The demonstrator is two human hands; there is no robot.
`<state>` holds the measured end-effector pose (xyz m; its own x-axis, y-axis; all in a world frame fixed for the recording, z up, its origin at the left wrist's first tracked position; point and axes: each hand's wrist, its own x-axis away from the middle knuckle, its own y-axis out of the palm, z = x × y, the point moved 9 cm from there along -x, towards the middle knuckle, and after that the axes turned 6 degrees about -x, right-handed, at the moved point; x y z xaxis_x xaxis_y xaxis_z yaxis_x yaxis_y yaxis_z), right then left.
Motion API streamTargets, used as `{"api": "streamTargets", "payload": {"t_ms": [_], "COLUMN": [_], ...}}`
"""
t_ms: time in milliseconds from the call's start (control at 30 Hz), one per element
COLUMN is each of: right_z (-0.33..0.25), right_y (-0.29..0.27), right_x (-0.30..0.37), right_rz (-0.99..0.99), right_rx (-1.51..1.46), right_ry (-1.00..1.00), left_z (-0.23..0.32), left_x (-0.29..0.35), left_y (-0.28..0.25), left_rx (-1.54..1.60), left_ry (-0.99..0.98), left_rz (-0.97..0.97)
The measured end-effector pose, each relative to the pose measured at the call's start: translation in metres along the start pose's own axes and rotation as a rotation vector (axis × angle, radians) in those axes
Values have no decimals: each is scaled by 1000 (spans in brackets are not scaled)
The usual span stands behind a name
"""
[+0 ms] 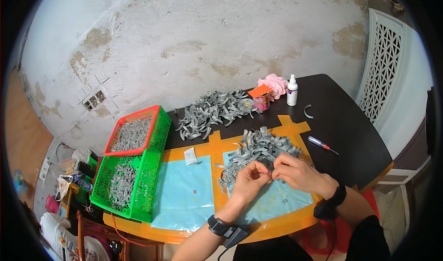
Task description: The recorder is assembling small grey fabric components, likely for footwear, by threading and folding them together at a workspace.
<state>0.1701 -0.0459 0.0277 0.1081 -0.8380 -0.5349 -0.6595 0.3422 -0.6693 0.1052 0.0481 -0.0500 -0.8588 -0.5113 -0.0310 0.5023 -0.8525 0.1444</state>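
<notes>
My left hand (251, 181) and my right hand (295, 171) meet over the near side of a pile of grey curved strips (258, 146). The fingertips of both are pinched close together. Whatever sits between them is too small and too covered by the fingers to name. Beneath lies a blue plastic sheet (260, 212), edged with orange tape (217, 168). Smaller grey pieces (226, 175) lie heaped just left of my left hand. One small grey piece (284, 201) rests on the sheet below my right hand.
Left, a green basket (143, 198) and a red basket (150, 143) hold small grey pieces. Behind lies another strip pile (210, 113). A can (261, 102), pink cloth (275, 83) and spray bottle (292, 90) stand far back. A screwdriver (319, 143) lies right; a white packet (190, 156) lies left.
</notes>
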Motion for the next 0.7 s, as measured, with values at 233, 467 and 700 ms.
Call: {"api": "streamTargets", "payload": {"t_ms": [233,467,700], "right_z": [-3,1,3], "right_y": [8,-2,-11], "right_x": [-4,-6,-6], "right_rz": [0,96,162], "right_rx": [31,-96,-183], "right_ry": [-5,85,134], "left_z": [-8,6,24], "left_x": [-2,-3,1], "left_y": [-6,3,5], "left_rx": [-85,36,4], "left_ry": [-32,32,57], "left_rz": [9,-71,-168]}}
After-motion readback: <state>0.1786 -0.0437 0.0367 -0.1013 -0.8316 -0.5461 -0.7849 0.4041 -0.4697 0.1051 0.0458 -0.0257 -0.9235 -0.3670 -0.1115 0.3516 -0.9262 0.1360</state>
